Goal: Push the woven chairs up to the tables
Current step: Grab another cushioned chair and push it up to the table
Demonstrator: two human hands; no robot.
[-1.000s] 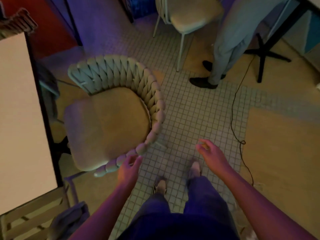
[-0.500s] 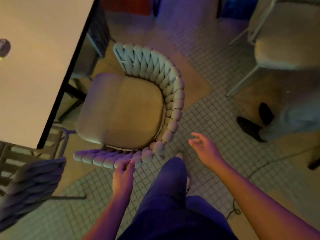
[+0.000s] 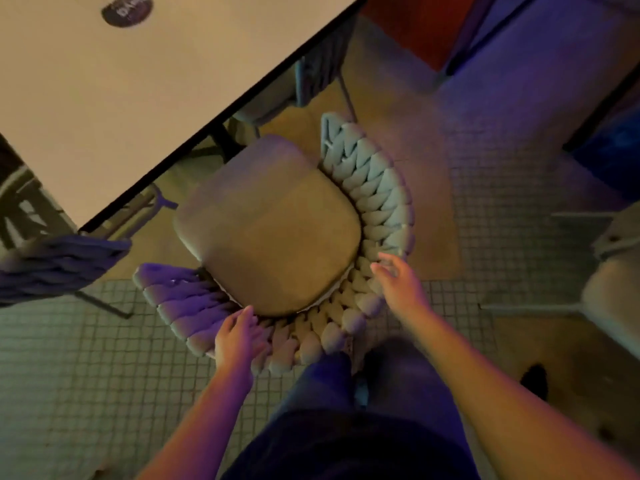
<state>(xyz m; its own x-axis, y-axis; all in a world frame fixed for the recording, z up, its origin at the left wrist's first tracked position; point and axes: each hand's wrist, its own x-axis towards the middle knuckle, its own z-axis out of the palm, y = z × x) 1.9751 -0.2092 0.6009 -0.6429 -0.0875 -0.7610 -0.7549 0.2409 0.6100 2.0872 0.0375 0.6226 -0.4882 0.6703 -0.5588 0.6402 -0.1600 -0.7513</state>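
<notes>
Woven cord formed the curved backrest of the woven chair (image 3: 346,327), and the person's left hand (image 3: 237,342) lay on its near-left stretch with fingers loosely curled over the braid, while the right hand (image 3: 398,284) rested on the near-right stretch, fingers spread apart and not clamped. Between and beyond both hands lay the chair's tan seat cushion (image 3: 273,230), its far corner close to the dark edge of the pale table (image 3: 138,98), though not tucked beneath it.
</notes>
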